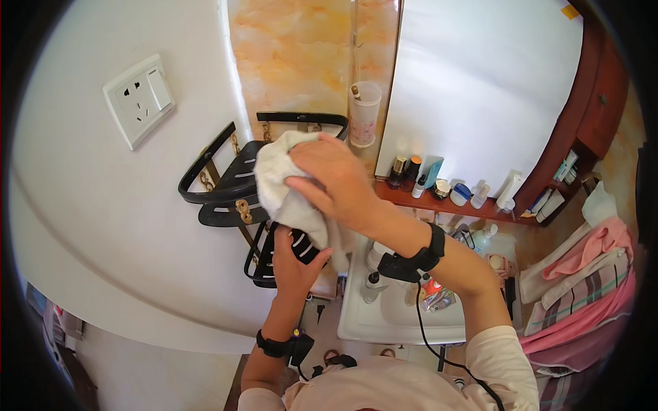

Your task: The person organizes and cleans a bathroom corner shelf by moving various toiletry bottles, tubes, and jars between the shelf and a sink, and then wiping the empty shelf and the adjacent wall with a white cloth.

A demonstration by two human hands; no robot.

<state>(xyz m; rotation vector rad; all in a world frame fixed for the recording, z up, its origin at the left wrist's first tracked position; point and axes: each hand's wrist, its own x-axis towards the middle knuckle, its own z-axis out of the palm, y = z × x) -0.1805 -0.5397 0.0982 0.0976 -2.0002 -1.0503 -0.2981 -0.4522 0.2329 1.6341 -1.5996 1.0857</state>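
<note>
My right hand (pixel 332 177) grips a bunched white cloth (pixel 281 181) and presses it against the right side of a black corner shelf (pixel 236 179). The shelf has several slatted tiers with curved rails and gold ornaments. Below the cloth, my left hand (pixel 293 266) is at a lower tier, its thumb and fingers on either side of the black slatted piece. The cloth's loose end hangs down near my left thumb and hides part of the shelf.
A white socket plate (pixel 140 100) is on the left wall. A clear cup (pixel 364 115) hangs beside the mirror (pixel 480 96). Several bottles and jars line the red-brown ledge (pixel 404 197). Below is a white sink (pixel 401 325) holding toiletries; towels (pixel 582 288) hang at right.
</note>
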